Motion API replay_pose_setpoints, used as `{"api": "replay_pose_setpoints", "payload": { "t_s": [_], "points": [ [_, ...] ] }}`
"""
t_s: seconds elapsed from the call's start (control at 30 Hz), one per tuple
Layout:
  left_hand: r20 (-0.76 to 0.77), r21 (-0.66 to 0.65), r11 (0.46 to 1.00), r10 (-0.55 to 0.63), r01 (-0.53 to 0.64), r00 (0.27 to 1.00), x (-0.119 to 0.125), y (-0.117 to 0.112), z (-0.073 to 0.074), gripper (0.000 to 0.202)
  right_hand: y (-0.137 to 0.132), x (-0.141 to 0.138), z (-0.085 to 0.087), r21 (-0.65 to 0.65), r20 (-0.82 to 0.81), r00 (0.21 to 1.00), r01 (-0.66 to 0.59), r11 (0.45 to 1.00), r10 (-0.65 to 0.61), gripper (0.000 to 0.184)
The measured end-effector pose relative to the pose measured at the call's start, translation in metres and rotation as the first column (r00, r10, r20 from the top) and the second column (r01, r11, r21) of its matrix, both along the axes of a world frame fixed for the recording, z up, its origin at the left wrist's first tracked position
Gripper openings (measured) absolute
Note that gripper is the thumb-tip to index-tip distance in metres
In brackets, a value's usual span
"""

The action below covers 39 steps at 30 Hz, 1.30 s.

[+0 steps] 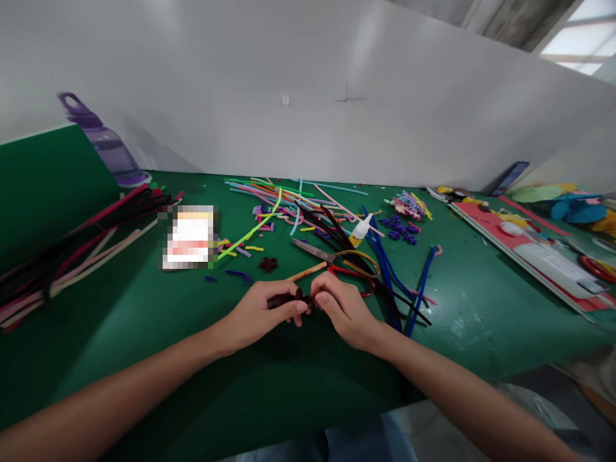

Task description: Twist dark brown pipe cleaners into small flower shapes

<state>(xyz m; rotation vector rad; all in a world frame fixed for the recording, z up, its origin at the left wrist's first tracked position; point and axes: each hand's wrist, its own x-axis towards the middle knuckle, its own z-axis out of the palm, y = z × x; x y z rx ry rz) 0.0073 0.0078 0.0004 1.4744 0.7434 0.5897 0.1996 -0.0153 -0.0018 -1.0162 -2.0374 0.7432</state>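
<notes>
My left hand (262,312) and my right hand (342,307) meet low over the green table (144,333), fingers curled. Between them both pinch a small dark brown pipe-cleaner piece (289,298), bent into loops. A thin orange-brown stem (305,273) runs up from my fingers towards the scissors (337,258), which lie just beyond my right hand. A small dark brown twisted flower shape (268,263) lies on the table above my left hand.
Loose pipe cleaners in many colours (283,199) spread across the middle. A bundle of pink, black and white ones (72,250) lies left. A glue bottle (360,231), blue stems (385,263), a purple water bottle (103,141) and a red board with craft parts (529,250) stand around.
</notes>
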Motion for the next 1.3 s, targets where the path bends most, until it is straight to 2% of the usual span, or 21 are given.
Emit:
{"api": "replay_pose_setpoints", "payload": {
  "t_s": [0.1,0.33,0.73,0.87,1.07,1.17,1.3],
  "points": [
    [-0.040,0.048,0.999,-0.011,0.013,0.999,-0.0001,-0.0004,0.0005,0.018,0.0011,-0.0013,-0.0001,-0.026,0.061,0.996,-0.062,0.998,0.063,0.027],
    [-0.149,0.137,0.990,-0.017,0.037,0.989,0.0005,-0.0008,0.0032,0.019,-0.0003,-0.0033,-0.0014,-0.006,0.177,0.982,-0.063,0.998,0.063,0.030],
    [-0.123,0.154,0.987,-0.031,0.050,0.992,0.0007,-0.0015,0.0037,0.021,-0.0011,-0.0043,-0.0056,0.080,0.141,0.988,-0.074,0.994,0.063,0.029],
    [-0.093,0.134,0.990,-0.041,0.054,0.995,0.0005,-0.0005,0.0022,0.020,-0.0011,-0.0041,-0.0024,0.024,0.093,0.993,-0.081,0.996,0.078,0.030],
    [-0.086,0.143,0.982,-0.111,0.123,0.990,-0.0001,0.0012,0.0005,0.024,-0.0009,-0.0034,0.0018,-0.040,0.067,0.995,-0.070,0.997,0.072,0.031],
    [-0.069,0.140,0.987,-0.068,0.077,0.995,0.0006,0.0013,0.0011,0.025,-0.0009,-0.0023,0.0001,-0.016,0.063,0.996,-0.063,0.998,0.064,0.027],
    [-0.051,0.128,0.992,0.019,-0.012,0.999,0.0008,0.0022,0.0015,0.028,0.0004,-0.0013,-0.0060,0.098,0.112,0.993,0.027,0.995,-0.038,0.018]
  ]
}}
